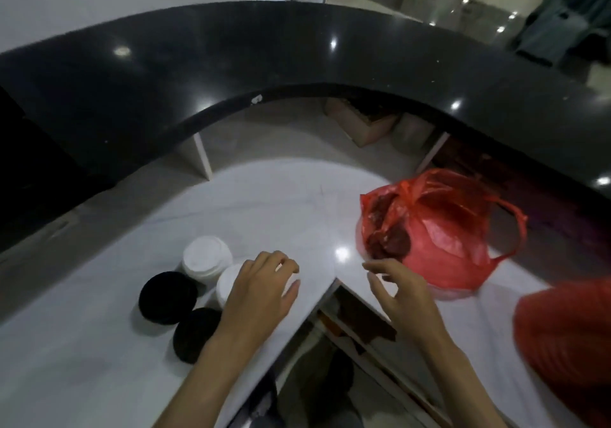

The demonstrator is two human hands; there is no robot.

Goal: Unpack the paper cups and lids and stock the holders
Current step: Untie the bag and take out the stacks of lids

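Head view, surroundings: a white counter (pixel 99 371) with an inner corner near the middle of the picture; behind and above it runs a raised black curved ledge (pixel 198 64) with glossy light spots.
Red bag: a red plastic bag (pixel 439 229) sits on the white counter to the right, its handles loose, dark round shapes showing through the plastic; what they are cannot be told.
Second red thing: a red mass (pixel 562 338) at the right edge, blurred, cut by the frame.
White lid stacks: one white lid stack (pixel 206 259) stands on the counter left of centre; a second white stack (pixel 228 285) stands just beside it, partly hidden under the left hand.
Black lid stacks: two black round stacks (pixel 167 297) and (pixel 196 335) lie just in front of the white ones, touching or nearly touching each other.
In the way: the left forearm crosses over the nearer black stack and covers part of the second white stack.
Left hand: the left hand (pixel 261 292) reaches forward, palm down, fingers curled over the top of the second white stack and gripping it.
Right hand: the right hand (pixel 400 292) hovers over the counter corner just beside the red bag, fingers apart and loosely bent, holding nothing; whether a fingertip touches the bag cannot be told.
Below the counter: shelves and dark clutter show through the gap between the forearms, blurred.
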